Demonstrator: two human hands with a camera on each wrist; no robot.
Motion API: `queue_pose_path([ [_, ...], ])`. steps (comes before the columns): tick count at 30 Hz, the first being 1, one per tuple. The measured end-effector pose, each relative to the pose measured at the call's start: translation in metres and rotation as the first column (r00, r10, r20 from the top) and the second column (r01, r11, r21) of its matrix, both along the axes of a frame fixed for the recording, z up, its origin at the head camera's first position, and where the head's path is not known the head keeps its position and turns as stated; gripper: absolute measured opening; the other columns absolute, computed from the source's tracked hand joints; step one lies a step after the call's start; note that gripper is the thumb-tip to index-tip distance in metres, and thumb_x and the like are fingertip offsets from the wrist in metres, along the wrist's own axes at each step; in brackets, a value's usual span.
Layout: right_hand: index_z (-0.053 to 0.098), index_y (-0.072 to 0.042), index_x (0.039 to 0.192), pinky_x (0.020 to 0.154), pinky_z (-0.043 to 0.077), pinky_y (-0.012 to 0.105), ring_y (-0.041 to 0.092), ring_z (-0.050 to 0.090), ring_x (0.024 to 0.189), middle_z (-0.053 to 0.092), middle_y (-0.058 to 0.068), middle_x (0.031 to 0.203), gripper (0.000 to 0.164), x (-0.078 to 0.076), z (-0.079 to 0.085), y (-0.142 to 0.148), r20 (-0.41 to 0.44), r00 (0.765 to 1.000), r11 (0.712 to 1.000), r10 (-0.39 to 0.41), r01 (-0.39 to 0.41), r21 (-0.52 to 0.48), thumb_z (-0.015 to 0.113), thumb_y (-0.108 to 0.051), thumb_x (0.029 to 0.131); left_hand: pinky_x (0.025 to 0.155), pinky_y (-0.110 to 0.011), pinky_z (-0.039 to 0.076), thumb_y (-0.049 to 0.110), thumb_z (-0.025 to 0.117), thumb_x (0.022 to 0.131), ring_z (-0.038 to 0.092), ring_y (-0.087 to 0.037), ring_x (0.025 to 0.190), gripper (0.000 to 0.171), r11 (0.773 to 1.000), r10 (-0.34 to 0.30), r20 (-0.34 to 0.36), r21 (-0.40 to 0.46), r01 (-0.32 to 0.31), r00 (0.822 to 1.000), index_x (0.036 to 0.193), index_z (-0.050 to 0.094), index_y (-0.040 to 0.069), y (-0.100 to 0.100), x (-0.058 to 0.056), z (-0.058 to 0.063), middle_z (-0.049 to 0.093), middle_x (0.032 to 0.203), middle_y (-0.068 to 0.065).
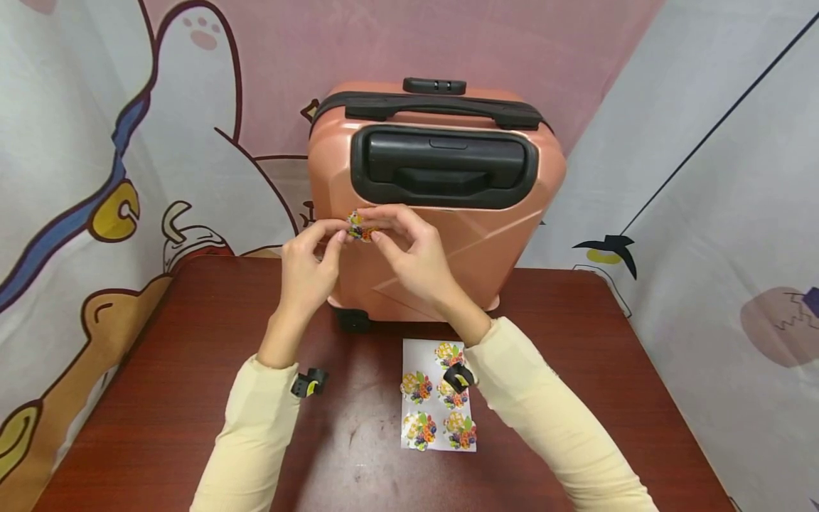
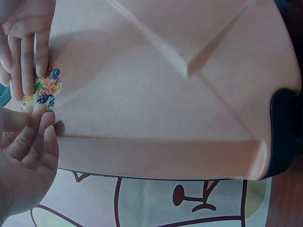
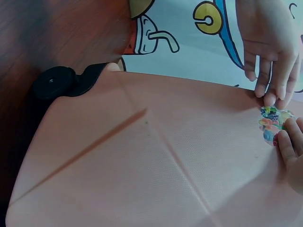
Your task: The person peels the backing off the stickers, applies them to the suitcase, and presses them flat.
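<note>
A colourful fruit-and-flower sticker (image 1: 361, 232) is held up against the upper left of the pink suitcase (image 1: 441, 267), below its recessed black handle. My left hand (image 1: 306, 269) pinches the sticker's left edge between thumb and fingers. From the other side, my right hand (image 1: 416, 252) has its thumb and fingers on the right edge. In the left wrist view, the sticker (image 2: 49, 87) shows between both hands, close over the textured shell. The right wrist view has the sticker (image 3: 270, 125) at its right side, partly covered by fingertips.
A white sticker sheet (image 1: 424, 347) with several similar stickers lies on the brown table (image 1: 211, 355), in front of the suitcase and partly under the right cuff. A cartoon-printed cloth (image 1: 256, 85) hangs behind and at both sides. Black wheels (image 3: 54, 82) stick out from the suitcase's bottom corners.
</note>
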State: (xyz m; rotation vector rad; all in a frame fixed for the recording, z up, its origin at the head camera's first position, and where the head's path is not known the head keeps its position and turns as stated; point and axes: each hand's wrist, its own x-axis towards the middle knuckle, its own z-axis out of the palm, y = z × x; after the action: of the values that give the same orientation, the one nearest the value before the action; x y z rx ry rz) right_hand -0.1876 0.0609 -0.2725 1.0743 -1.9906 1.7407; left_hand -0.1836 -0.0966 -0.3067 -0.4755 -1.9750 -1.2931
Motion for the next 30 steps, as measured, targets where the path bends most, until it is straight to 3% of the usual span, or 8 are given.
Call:
queue_pose_path([
  [13,0.057,0.005,0.106,0.085,0.047,0.032,0.022,0.06,0.098,0.063,0.017,0.104,0.023,-0.004,-0.031,0.002,0.123,0.992,0.992,-0.029,0.014,0.123,0.054,0.009,0.084,0.057,-0.016,0.042,-0.003,0.056,0.087,0.061,-0.019,0.068,0.01,1.0,0.017,0.006,-0.017,-0.017,1.0,0.091,0.065,-0.005,0.0,0.0,-0.001,0.066,0.077,-0.012],
  [20,0.056,0.005,0.11,0.088,0.045,0.032,0.024,0.059,0.101,0.062,0.017,0.109,0.025,-0.002,-0.02,0.003,0.092,0.996,0.997,-0.01,0.003,0.08,0.052,0.01,0.086,0.059,-0.017,0.043,-0.004,0.055,0.087,0.061,-0.019,0.069,0.011,1.0,0.015,0.015,-0.02,-0.014,1.0,0.091,0.065,-0.004,0.0,0.001,-0.001,0.066,0.078,-0.012],
  [25,0.054,0.008,0.113,0.091,0.043,0.036,0.027,0.055,0.107,0.058,0.019,0.116,0.027,-0.001,-0.007,0.005,0.024,0.999,0.999,0.029,-0.03,0.022,0.049,0.012,0.087,0.058,-0.013,0.042,-0.004,0.056,0.086,0.061,-0.02,0.068,0.01,1.0,0.014,0.014,-0.013,-0.014,1.0,0.09,0.065,-0.005,0.001,0.0,0.0,0.066,0.078,-0.013],
  [30,0.053,0.009,0.113,0.09,0.043,0.038,0.028,0.055,0.107,0.058,0.02,0.117,0.027,-0.002,-0.005,0.007,0.006,0.999,0.998,0.047,-0.047,0.031,0.05,0.013,0.086,0.058,-0.012,0.042,-0.004,0.056,0.086,0.061,-0.02,0.068,0.01,1.0,0.013,0.014,-0.008,-0.012,1.0,0.09,0.065,-0.006,0.001,0.0,0.0,0.066,0.078,-0.013],
])
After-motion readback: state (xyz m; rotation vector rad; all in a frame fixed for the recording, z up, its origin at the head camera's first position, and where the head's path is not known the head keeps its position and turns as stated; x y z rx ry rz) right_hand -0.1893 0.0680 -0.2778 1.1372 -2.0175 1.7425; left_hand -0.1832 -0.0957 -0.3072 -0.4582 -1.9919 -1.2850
